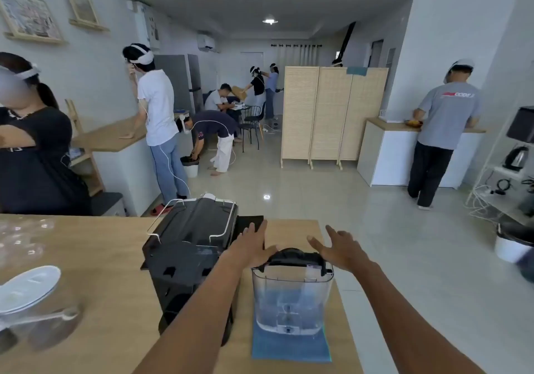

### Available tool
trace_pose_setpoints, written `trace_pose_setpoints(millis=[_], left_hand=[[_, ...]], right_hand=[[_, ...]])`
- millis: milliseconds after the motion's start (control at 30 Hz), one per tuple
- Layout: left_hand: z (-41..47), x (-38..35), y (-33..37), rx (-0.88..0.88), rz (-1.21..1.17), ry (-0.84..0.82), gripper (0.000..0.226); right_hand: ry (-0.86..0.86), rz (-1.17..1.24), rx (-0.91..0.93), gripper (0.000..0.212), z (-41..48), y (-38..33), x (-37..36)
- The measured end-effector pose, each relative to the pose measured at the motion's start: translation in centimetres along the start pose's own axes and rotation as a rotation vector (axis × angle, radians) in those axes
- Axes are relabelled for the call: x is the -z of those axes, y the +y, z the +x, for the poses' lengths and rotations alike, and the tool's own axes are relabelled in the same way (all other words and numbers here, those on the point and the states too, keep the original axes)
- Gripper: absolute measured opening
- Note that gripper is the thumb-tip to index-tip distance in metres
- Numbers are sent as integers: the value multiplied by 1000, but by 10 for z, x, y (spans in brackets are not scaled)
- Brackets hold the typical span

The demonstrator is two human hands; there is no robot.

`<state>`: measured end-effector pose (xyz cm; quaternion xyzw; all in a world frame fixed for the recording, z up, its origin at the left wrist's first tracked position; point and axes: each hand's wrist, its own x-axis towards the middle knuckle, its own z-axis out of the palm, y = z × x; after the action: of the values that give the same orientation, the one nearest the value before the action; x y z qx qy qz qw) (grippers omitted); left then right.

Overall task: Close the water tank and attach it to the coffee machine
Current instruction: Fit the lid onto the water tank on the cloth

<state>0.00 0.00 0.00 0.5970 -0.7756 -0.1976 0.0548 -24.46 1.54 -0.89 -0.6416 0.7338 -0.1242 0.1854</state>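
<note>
A clear plastic water tank (291,301) with water in it stands upright on a blue cloth (291,347), right of the black coffee machine (190,258). A black lid (294,256) sits on the tank's top. My left hand (254,246) rests spread at the lid's left side, thumb touching it. My right hand (341,246) hovers flat over the lid's right end with fingers apart. Neither hand grips anything. The machine's top carries a wire rack (190,217).
The wooden table (101,258) ends just right of the tank. White plates (29,287), a spoon and clear glasses sit at the left. A person stands close at the far left. A shelf with a kettle (515,158) is at the right.
</note>
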Motion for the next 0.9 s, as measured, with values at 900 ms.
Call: trace_pose_setpoints(millis=[900], left_hand=[[-6,-53,-27,296,-875,-40,86]], right_hand=[[-42,483,-5,57,-4,20,-40]])
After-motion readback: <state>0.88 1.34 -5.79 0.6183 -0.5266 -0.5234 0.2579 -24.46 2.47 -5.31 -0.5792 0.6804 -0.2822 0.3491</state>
